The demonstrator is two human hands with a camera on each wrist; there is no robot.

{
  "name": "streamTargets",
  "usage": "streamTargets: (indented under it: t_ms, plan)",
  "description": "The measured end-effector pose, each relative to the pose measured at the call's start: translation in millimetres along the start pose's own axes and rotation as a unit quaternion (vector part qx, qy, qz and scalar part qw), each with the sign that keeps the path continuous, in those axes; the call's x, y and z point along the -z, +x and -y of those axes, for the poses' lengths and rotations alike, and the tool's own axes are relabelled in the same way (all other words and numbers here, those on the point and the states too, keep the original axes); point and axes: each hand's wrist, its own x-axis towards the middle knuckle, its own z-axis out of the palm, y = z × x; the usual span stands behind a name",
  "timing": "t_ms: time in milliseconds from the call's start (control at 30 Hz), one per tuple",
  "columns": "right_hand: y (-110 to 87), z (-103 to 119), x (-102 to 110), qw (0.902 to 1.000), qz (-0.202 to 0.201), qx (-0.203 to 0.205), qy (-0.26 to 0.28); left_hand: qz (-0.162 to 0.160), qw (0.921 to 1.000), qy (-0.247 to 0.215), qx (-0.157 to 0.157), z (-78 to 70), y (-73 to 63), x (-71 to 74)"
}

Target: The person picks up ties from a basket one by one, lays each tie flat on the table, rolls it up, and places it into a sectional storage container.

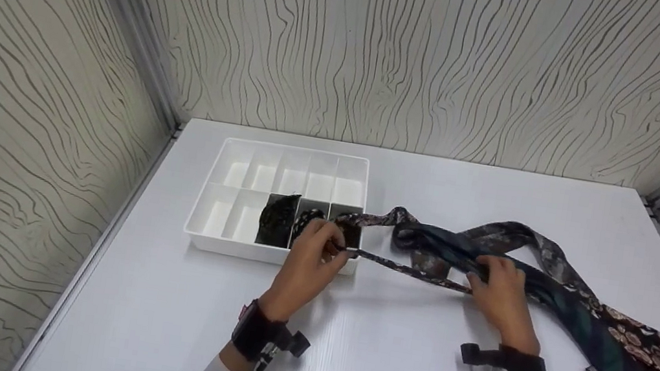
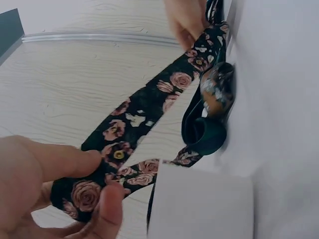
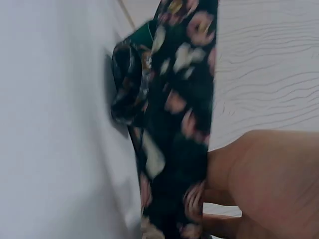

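Over the front right of the white divided box, my left hand pinches a folded end of a dark floral necktie between thumb and fingers. The tie's two lengths stretch right from there, one edge-on to the camera. My right hand grips the floral tie farther along, beside the heap of ties; its fingers pass behind the cloth in the right wrist view. A navy-and-green striped necktie runs through that heap to the lower right. A grey patterned necktie loops behind it.
In the box's front row sit a dark rolled piece of cloth and a black-and-white patterned one, the latter partly behind my left hand. Patterned panels stand behind and beside the white table.
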Motion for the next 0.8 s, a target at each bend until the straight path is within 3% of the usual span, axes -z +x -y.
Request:
streamTargets:
  t_ms: [233, 500, 800]
  plan:
    - [2.3, -1.8, 2.7, 0.9987, -0.043, 0.029, -0.001, -0.046, 0.9981, -0.027, -0.03, 0.0, 5.4, 5.9]
    - [4.9, -1.0, -6.0, 0.9976, -0.002, 0.046, -0.051, -0.068, 0.9922, -0.026, -0.101, -3.9, 5.3, 7.5]
    - [5.1, -2.8, -8.7, 0.9968, -0.029, 0.043, -0.06, -0.062, 0.9941, -0.035, -0.082, 2.9, 3.4, 12.5]
